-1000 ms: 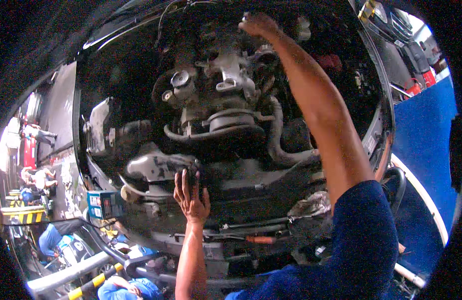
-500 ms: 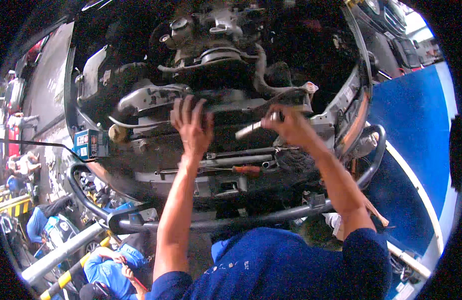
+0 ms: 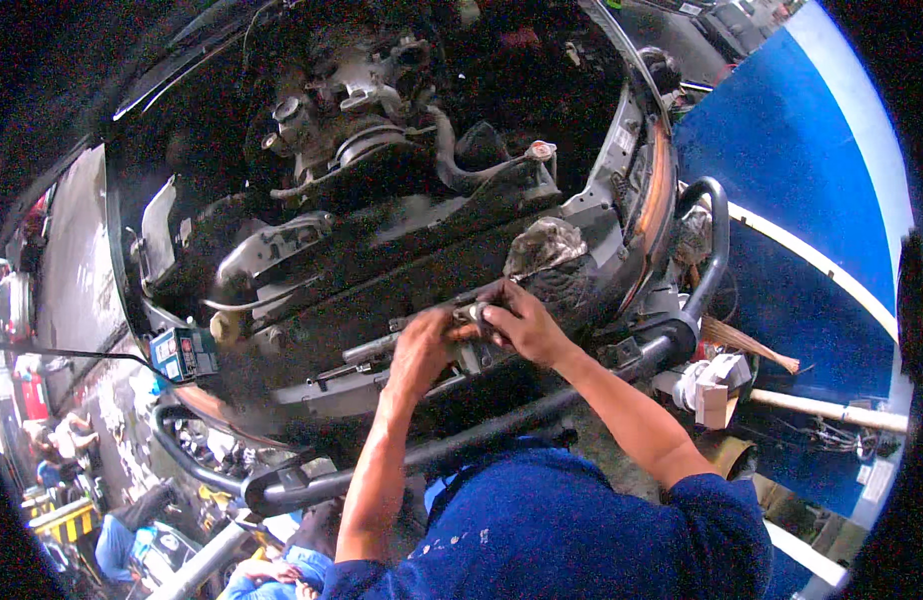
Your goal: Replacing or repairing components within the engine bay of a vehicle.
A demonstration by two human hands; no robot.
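Both hands meet above the front panel (image 3: 282, 403) of a vehicle with its hood up. My right hand (image 3: 525, 326) is closed around a silver metal tool (image 3: 476, 318), mostly covered by its fingers. Close beside it, my left hand (image 3: 420, 347) has its fingers bent toward the same spot. What the left fingers hold, if anything, is hidden. An orange screwdriver handle (image 3: 465, 331) shows between the hands. Metal rods (image 3: 370, 349) lie on the panel left of them, and a crumpled clear plastic bag (image 3: 545, 247) sits beyond my right hand.
A black bull bar (image 3: 442, 450) curves between my body and the vehicle. The engine (image 3: 362, 100) lies farther in. On the left corner stands a teal box (image 3: 183, 354). A broom (image 3: 752, 343) and a white box (image 3: 717, 385) are at the right. Another person in blue (image 3: 277, 575) is at lower left.
My right hand has come down toward me with the silver tool. My left hand, spread before, has lowered and moved right beside it with fingers bent. The view has turned and shifted.
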